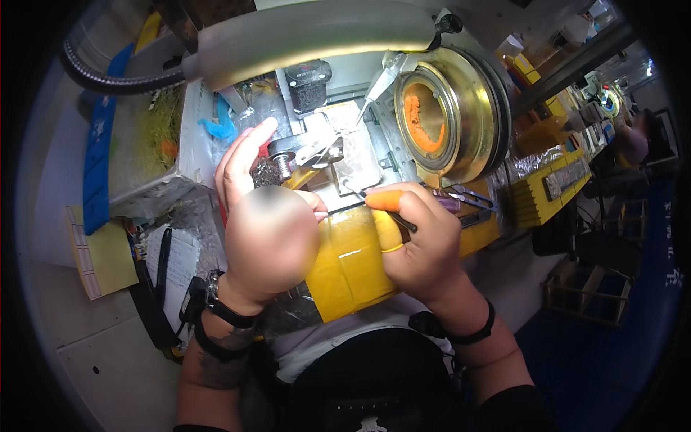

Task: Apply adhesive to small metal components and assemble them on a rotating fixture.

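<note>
In the head view, the right hand (426, 243) has its fingers (419, 207) pinched round a thin dark tool (404, 222), its tip by a bright pale block (358, 165) beyond the yellow ledge (350, 270). The left hand (270, 232) curls by a clamp-like thing (294, 145); I can't tell its hold. A steady, soft touch seems best.

1. On the right hand (428, 248), I see an orange finger cover (385, 200) and a yellow finger cover (389, 232).
2. The slim hand tool (404, 220) there has a black handle.
3. My feed shows the tape-wrapped block (349, 281) as glossy yellow.
4. I see a brassy gold drum (471, 108) with bright orange material (415, 121) inside.
5. The lamp tube (317, 36) looks greyish, glowing pale yellow underneath.
6. At left, I get a solid blue strip (99, 162) and a light-blue plastic scrap (222, 127).
</note>
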A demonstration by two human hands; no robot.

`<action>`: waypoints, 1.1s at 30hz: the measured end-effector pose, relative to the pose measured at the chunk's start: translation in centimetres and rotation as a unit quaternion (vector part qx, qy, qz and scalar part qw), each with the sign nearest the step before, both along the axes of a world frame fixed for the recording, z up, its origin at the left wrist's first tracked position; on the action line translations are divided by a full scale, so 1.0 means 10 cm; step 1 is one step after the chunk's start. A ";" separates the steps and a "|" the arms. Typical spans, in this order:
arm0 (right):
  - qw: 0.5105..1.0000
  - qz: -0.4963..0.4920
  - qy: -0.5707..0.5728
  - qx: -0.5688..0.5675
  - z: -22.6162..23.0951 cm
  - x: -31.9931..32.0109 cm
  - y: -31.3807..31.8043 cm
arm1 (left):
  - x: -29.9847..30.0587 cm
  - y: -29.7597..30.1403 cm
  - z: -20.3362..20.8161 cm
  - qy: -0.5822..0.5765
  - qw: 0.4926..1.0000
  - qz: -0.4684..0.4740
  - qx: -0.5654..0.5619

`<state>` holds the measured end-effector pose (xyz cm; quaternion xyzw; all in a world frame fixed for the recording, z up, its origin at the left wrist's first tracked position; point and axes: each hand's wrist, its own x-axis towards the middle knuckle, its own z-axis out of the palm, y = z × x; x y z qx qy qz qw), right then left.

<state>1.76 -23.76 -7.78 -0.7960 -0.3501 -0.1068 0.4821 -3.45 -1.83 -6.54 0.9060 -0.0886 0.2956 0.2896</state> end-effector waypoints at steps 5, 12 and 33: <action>0.994 -0.016 -0.091 0.050 0.27 -0.14 -0.17 | -0.01 0.00 0.01 -0.013 1.000 0.004 -0.003; 0.988 -0.007 -0.145 0.058 0.45 -0.06 -0.13 | 0.00 -0.01 -0.02 -0.010 1.000 -0.004 -0.007; 0.976 0.065 -0.139 -0.157 -0.06 -0.08 -0.69 | -0.04 0.01 -0.05 -0.003 1.000 -0.014 0.001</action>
